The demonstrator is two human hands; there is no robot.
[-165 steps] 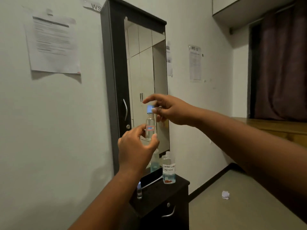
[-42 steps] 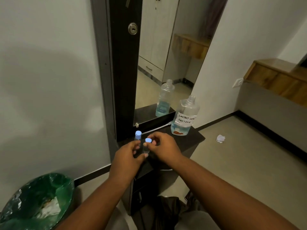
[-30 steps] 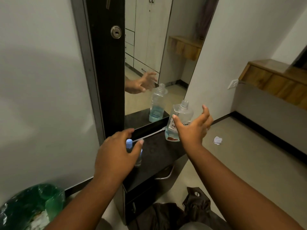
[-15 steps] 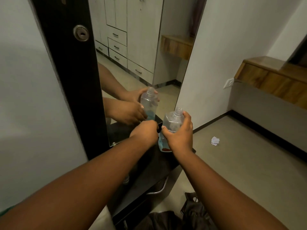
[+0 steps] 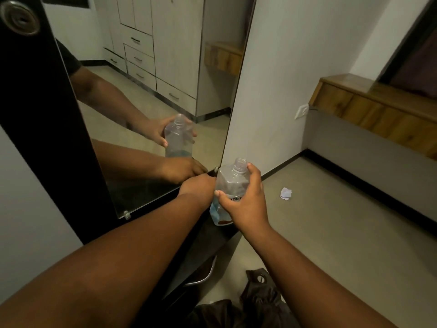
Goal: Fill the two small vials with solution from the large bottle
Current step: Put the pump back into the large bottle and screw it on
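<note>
The large clear bottle (image 5: 233,183) stands on the dark dresser top (image 5: 212,235), with a little blue solution at its bottom and a handwritten label. Its neck is uncapped. My right hand (image 5: 246,204) is wrapped around the bottle's body. My left hand (image 5: 197,188) lies just left of the bottle against the foot of the mirror, with its fingers curled downward. Whether it holds anything is hidden. The two small vials are out of sight, behind my left forearm.
A tall mirror (image 5: 165,67) in a black frame rises right behind the bottle and reflects both hands. A crumpled paper (image 5: 285,193) lies on the floor to the right. A wooden shelf (image 5: 369,102) runs along the right wall. A dark bag (image 5: 257,301) sits below.
Both hands left the vials and moved right to the large bottle. My right hand gripped it, and my left hand dropped from near the bottle to the mirror's foot.
</note>
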